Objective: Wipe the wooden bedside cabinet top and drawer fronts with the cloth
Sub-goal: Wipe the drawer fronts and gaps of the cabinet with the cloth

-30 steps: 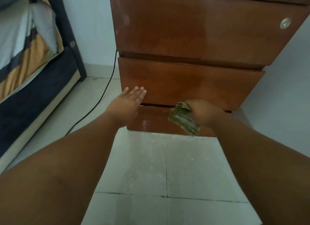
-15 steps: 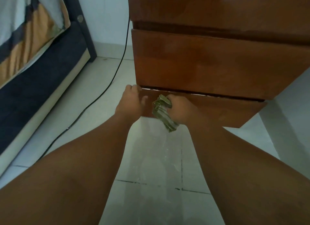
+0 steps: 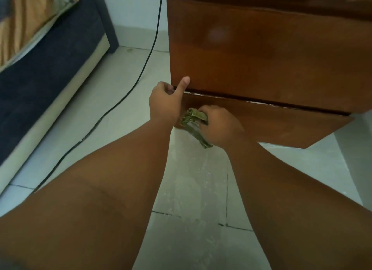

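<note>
The brown wooden bedside cabinet (image 3: pixel 267 54) fills the upper right. Its bottom drawer (image 3: pixel 281 126) juts out a little, with a pale gap above its front. My left hand (image 3: pixel 167 102) grips the top left corner of that drawer, fingers hooked behind the front and thumb up against the drawer above. My right hand (image 3: pixel 219 126) is shut on a folded green cloth (image 3: pixel 194 123) and presses it against the left part of the bottom drawer front. The cabinet top is out of view.
A bed (image 3: pixel 40 68) with a dark base and striped bedding stands at the left. A black cable (image 3: pixel 124 96) runs from the wall across the pale tiled floor (image 3: pixel 197 189) beside the cabinet. A white wall (image 3: pixel 360 159) borders the cabinet on the right.
My view has dropped and moved closer to the bottom drawer. My left hand went from flat on the middle drawer to gripping the bottom drawer's corner. The cloth hand moved left along the bottom front.
</note>
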